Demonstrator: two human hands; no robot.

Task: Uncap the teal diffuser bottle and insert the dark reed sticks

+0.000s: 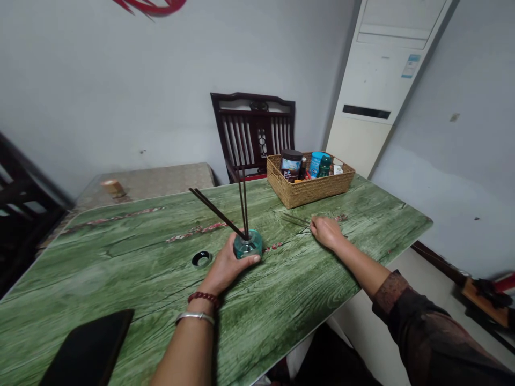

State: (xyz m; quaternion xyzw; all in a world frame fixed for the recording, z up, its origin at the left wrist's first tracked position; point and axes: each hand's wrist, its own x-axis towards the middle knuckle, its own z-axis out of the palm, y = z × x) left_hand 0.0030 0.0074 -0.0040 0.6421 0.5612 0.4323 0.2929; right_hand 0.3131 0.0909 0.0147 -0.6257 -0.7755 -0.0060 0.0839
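My left hand (228,268) is wrapped round a small teal glass diffuser bottle (248,245) standing on the green wood-grain table (120,257). Several dark reed sticks (225,214) stand in the bottle and lean left and up. My right hand (325,231) lies on the table to the right, its fingers closed over the ends of more thin dark sticks (295,220) lying flat there. A black ring-shaped cap (201,259) lies on the table left of the bottle.
A wicker basket (309,188) with jars and bottles stands at the table's far side. A dark wooden chair (253,134) is behind it, a white standing air conditioner (382,80) right. A black flat object (88,351) lies front left.
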